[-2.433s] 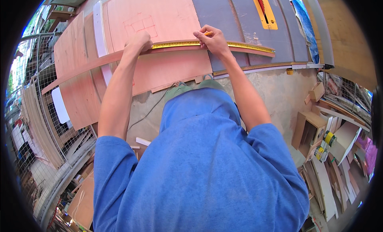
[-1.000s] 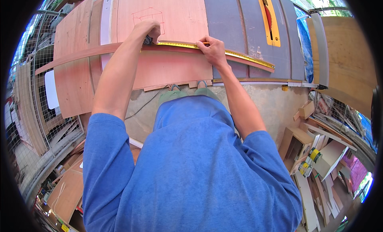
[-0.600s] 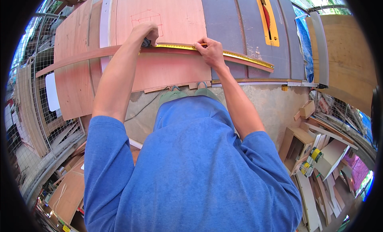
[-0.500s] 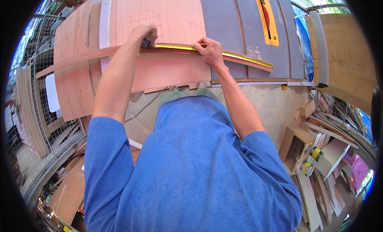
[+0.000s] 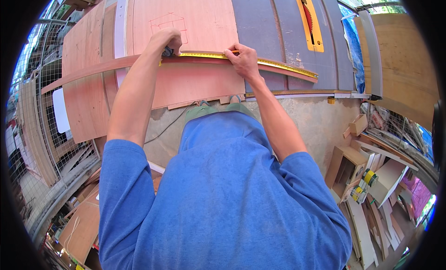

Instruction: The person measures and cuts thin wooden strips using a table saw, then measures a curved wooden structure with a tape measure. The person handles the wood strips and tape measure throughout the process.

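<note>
A long, thin reddish wooden strip [image 5: 100, 67] lies crosswise over the work surface. Along it runs the yellow blade of a tape measure [image 5: 204, 55], pulled out to near the strip's right end. My left hand [image 5: 172, 36] is closed around the tape's dark case, which mostly hides under the fingers. In my right hand [image 5: 245, 63] a pencil [image 5: 235, 51] is pinched, its visible part pointing left to right over the blade. The right fingers rest at the tape and strip; their tips are partly hidden.
Under the strip are a pinkish plywood sheet [image 5: 200, 82] with red line drawings and a grey saw table [image 5: 260, 19]. A red saw blade [image 5: 307, 19] stands in a yellow insert at the far right. Wood offcuts [image 5: 360, 228] and a small open box [image 5: 346, 170] lie at the lower right.
</note>
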Motion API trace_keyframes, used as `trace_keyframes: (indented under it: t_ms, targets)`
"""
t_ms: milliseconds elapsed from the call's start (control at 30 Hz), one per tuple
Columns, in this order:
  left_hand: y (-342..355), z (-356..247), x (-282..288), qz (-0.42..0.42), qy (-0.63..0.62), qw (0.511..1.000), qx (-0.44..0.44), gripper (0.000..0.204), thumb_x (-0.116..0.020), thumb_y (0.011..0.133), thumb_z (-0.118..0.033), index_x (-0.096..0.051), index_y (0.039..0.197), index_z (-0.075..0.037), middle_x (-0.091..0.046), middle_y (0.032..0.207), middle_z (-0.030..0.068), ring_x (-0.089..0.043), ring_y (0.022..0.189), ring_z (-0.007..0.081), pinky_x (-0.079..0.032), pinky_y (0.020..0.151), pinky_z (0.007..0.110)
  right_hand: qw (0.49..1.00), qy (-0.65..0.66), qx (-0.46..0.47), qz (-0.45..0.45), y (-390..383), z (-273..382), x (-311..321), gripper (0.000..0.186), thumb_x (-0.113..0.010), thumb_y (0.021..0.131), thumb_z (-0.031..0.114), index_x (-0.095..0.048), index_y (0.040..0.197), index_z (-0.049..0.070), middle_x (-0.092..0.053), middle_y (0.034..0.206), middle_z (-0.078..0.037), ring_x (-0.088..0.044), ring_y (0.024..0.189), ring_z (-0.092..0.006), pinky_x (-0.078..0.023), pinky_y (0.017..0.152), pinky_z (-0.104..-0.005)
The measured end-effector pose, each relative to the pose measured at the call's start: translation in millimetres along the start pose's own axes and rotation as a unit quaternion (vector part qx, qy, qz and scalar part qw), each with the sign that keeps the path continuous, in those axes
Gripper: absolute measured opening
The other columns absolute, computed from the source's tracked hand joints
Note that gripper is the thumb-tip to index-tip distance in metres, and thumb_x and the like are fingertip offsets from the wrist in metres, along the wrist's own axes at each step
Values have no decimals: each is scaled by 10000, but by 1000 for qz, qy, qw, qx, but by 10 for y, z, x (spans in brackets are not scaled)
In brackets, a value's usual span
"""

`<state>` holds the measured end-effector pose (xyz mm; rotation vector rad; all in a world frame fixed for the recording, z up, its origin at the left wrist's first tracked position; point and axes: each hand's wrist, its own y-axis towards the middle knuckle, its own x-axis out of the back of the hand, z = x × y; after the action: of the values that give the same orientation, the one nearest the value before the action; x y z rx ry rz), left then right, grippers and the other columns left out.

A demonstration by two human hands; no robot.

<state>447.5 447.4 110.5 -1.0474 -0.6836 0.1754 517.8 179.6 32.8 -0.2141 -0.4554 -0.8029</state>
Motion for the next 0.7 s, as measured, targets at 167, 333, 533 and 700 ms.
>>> trace_keyframes:
  t_ms: [167,333,533,700]
  targets:
    - [61,5,-19,-5,-3,1000,-10,427,-803,879,-362,-747,1159,-44,-766,1072,176,-744,936,364,-593,807,557,1000,10,9,-14,-11,3,15,223,-743,905,220,-773,919,0,-764,811,-165,-750,723,-210,-573,671,-339]
    - [66,-22,-12,-18,7,999,-25,403,-809,858,-351,-754,1109,-40,-768,1024,172,-742,904,356,-590,788,547,999,28,-2,-26,-18,-11,6,217,-749,904,218,-770,911,1,-757,790,-160,-741,707,-198,-568,663,-334]
    - [183,13,-47,-29,33,998,-50,405,-804,836,-331,-751,1117,-43,-765,1022,179,-739,875,347,-597,762,545,1000,11,9,-22,-18,-47,-10,218,-750,907,222,-768,911,5,-749,772,-163,-730,684,-200,-561,651,-338]
    - [8,-30,-37,-54,3,997,-52,393,-807,833,-329,-760,1096,-41,-769,1014,160,-739,863,343,-598,746,545,999,25,-7,-27,-26,-45,15,219,-741,912,218,-765,906,1,-749,782,-166,-730,687,-233,-555,651,-353]
